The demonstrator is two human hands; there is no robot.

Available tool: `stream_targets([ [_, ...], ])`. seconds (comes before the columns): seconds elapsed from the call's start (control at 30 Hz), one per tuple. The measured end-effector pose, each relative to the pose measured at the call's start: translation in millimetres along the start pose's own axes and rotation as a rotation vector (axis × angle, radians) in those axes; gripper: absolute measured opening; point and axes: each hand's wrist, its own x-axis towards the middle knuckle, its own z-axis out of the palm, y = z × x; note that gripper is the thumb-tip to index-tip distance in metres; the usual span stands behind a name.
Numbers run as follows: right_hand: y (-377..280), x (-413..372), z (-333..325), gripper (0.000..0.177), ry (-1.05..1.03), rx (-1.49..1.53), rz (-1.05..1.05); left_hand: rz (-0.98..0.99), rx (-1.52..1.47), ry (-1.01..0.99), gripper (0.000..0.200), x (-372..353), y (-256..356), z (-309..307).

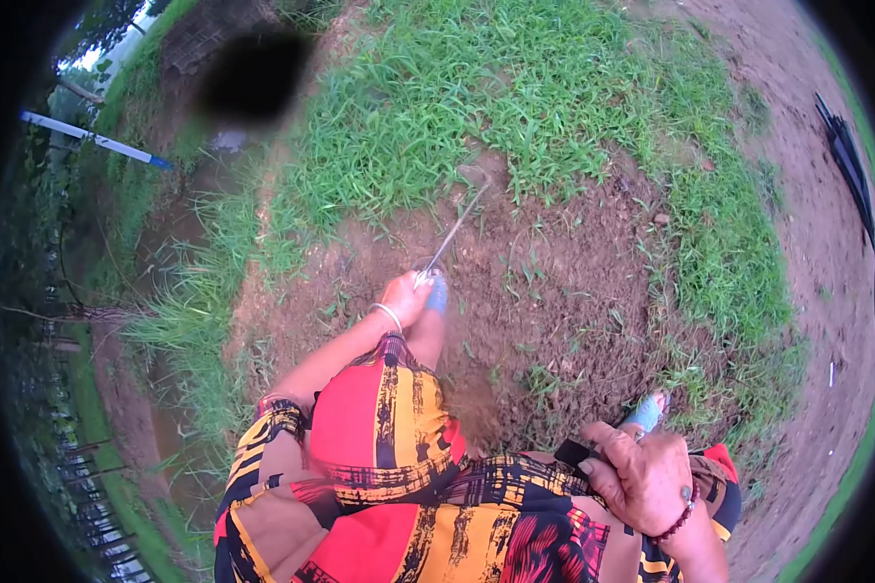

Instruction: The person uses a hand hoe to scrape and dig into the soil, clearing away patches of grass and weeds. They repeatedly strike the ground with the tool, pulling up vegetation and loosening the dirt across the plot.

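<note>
My left hand [405, 296], with a pale bangle at its wrist, is closed around the end of a thin grey metal-shafted tool [454, 231]. The tool's far end meets the soil at the edge of the grass. Below the hand, one blue shoe [437, 291] shows on the dirt. My right hand [642, 476], wearing a ring and a dark bead bracelet, rests curled at my knee over patterned clothing [408, 408]. A small black object [572, 453] sticks out by its fingertips; how it is held is hidden. Close by is the other blue shoe [647, 413].
Turned brown soil [554, 301] lies in front of me, bordered by thick green grass [476, 87]. A water-filled ditch [180, 389] runs along the left. A blue-and-white pole [97, 137] juts in there. A folded black umbrella-like thing [846, 160] lies on the dirt path [802, 291] at right.
</note>
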Motion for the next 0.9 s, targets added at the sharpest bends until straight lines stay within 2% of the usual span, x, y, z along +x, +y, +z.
stream_targets([
  [0.07, 0, 0, -1, 0.029, -0.009, -0.007, 0.003, 0.104, -0.147, 0.073, 0.035, 2, 7, -9],
  [0.1, 1, -1, 1, 0.029, -0.006, 0.001, 0.001, 0.100, -0.146, 0.064, 0.035, 1, 22, -20],
  [0.17, 3, -1, 3, 0.030, -0.007, 0.003, -0.007, 0.132, -0.239, 0.167, 0.034, 15, 64, -44],
  [0.3, 5, 1, 2, 0.030, 0.012, -0.004, 0.001, 0.212, -0.355, 0.203, 0.032, 60, 61, -10],
  [0.37, 4, 1, 2, 0.030, -0.003, 0.004, 0.009, 0.160, 0.088, 0.044, 0.031, 61, 49, 7],
  [0.43, 3, 1, 1, 0.030, 0.004, 0.012, 0.007, 0.070, 0.157, -0.144, 0.035, 31, 33, 14],
  [0.47, 5, 0, -1, 0.030, 0.008, 0.007, 0.008, 0.075, 0.154, -0.142, 0.035, 25, 11, 30],
  [0.53, 7, -2, 1, 0.029, 0.017, 0.012, 0.021, 0.568, 0.341, 0.367, 0.040, 21, -40, 67],
  [0.57, 6, -2, 1, 0.029, 0.019, 0.014, 0.021, 0.570, 0.344, 0.367, 0.040, 16, -31, 56],
  [0.63, 4, -3, 2, 0.029, 0.008, 0.045, 0.001, 0.299, 0.043, 0.119, 0.042, -8, 6, 14],
  [0.77, 1, -1, -2, 0.029, -0.021, 0.015, -0.005, 0.148, -0.157, -0.034, 0.030, 10, 49, -23],
  [0.8, 1, 0, -1, 0.029, -0.022, 0.014, 0.007, 0.267, -0.282, 0.098, 0.028, 22, 50, -17],
  [0.83, 1, 2, -1, 0.029, -0.025, 0.013, 0.019, 0.268, -0.285, 0.099, 0.028, 35, 53, -14],
  [0.9, 1, 4, 1, 0.030, -0.027, 0.008, 0.021, 0.244, -0.147, 0.234, 0.029, 56, 57, -6],
])
